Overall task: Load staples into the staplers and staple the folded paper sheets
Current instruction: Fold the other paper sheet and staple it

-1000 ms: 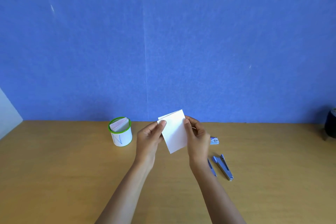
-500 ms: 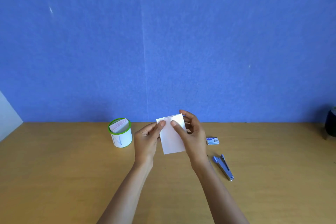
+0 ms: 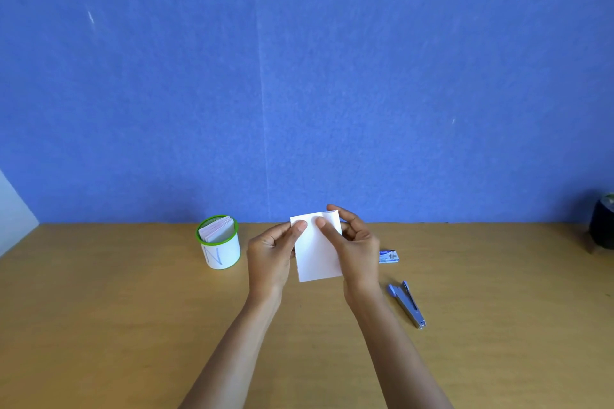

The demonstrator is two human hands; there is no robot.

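We are pinching the paper [image 3: 317, 251] in both hands — left hand [image 3: 270, 254], right hand [image 3: 357, 244] — thumbs on top edge. Squaring layers flush before reaching for stapler [image 3: 407, 304].

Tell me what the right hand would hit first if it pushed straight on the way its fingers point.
The right hand points left, across the folded paper it holds, so it would likely meet the left hand first; depth is unclear.
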